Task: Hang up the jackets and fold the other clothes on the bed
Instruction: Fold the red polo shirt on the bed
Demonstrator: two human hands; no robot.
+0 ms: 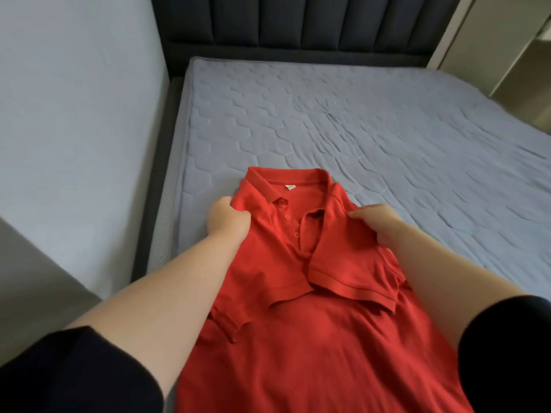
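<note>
1. On the bed point(387, 120), near its left edge, we have the red polo shirt point(298, 323) lying collar-up, both sleeves folded inward.
2. Our left hand point(228, 219) clutches its left shoulder; our right hand point(377, 223) pinches the right shoulder, the collar between them.
3. Beyond stands a dark padded headboard point(298, 22).

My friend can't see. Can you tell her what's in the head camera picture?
A person's left hand and right hand hold a red polo shirt by its shoulders on a blue-grey mattress. Both short sleeves are folded in over the front, buttons facing up.
</note>
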